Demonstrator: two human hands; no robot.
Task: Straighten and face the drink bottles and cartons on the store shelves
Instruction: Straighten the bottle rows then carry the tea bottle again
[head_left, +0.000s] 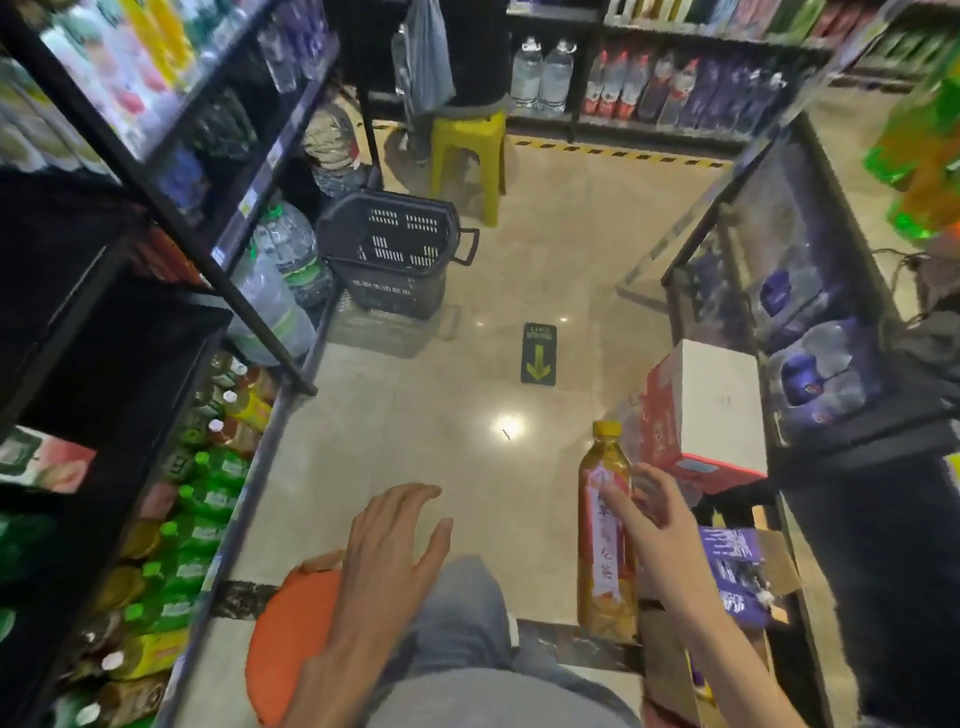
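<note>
An amber tea bottle (607, 540) with a yellow cap and a red and white label stands upright at the lower right. My right hand (655, 525) grips its side, with the thumb across the label. My left hand (396, 545) hovers over my knee with straight, spread fingers and holds nothing. On the lowest left shelf lie rows of green-capped and white-capped drink bottles (200, 525). Purple-labelled bottles (815, 374) fill the right-hand shelf.
I sit on an orange stool (291, 623) in a narrow aisle. A black shopping basket (395, 249) and large water jugs (280, 280) stand ahead on the left, with a yellow stool (467, 156) beyond. A red and white carton (701, 410) and an open cardboard box (743, 577) sit at the right.
</note>
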